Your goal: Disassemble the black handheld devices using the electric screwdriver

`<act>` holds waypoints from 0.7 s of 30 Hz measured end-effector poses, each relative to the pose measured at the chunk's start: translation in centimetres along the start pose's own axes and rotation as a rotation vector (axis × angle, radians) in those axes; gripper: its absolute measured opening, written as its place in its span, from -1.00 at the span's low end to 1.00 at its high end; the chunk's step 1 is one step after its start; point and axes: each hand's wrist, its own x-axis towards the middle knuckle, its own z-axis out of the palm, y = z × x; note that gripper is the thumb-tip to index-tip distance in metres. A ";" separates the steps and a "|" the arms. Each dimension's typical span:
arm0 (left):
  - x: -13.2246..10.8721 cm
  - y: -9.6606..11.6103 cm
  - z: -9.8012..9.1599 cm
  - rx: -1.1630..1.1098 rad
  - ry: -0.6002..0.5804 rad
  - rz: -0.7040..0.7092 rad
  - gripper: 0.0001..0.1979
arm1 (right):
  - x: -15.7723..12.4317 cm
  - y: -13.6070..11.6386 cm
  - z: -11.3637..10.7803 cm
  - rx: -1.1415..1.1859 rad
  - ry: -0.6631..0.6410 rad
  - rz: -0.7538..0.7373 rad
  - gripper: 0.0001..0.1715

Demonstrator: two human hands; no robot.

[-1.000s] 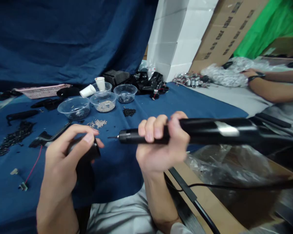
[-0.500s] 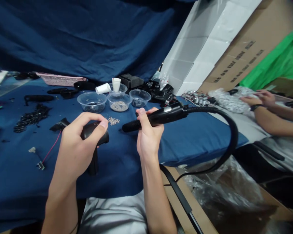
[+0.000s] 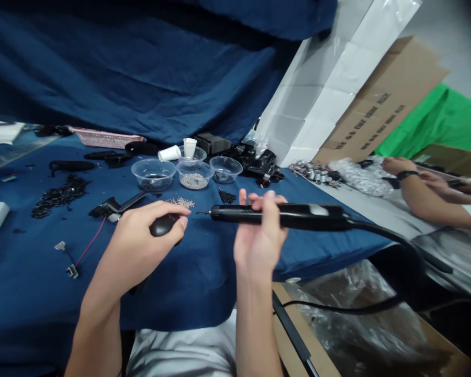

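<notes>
My left hand (image 3: 135, 248) is closed around a rounded black plastic housing (image 3: 164, 225), which it mostly covers. In my right hand (image 3: 259, 241) lies a black electric screwdriver (image 3: 314, 217), held level, its cable running off to the right. The thin bit at the screwdriver's left end points at the housing and sits close to my left fingertips; whether it touches cannot be seen. Behind the hands are a loose pile of small silver screws (image 3: 182, 202) and a small dark pile of tiny parts (image 3: 226, 196). A black part with a red wire (image 3: 112, 209) lies beyond my left hand.
Clear plastic bowls stand behind, one with silver screws (image 3: 194, 181), one with dark pieces (image 3: 154, 183). Paper cups (image 3: 189, 148), a pink basket (image 3: 105, 139) and a heap of black parts (image 3: 60, 196) lie farther back. At right, another person's arms (image 3: 435, 196) work near clear plastic wrap.
The screwdriver has swung from slanted to level, its bit now pointing at the housing. My left hand has turned the housing, so its rounded end faces the bit. The view has shifted slightly.
</notes>
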 end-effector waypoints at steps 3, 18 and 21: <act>-0.3 -0.3 0.7 0.092 -0.087 0.046 -0.73 | -0.9 -3.5 -0.3 0.133 -0.029 0.061 -0.60; -1.4 1.7 1.6 0.193 -0.173 0.287 -0.77 | -0.4 -6.1 -1.9 0.279 -0.048 0.099 -0.68; -1.4 2.0 1.4 0.213 -0.159 0.309 -0.79 | -0.2 -6.1 -2.1 0.323 -0.065 0.123 -0.68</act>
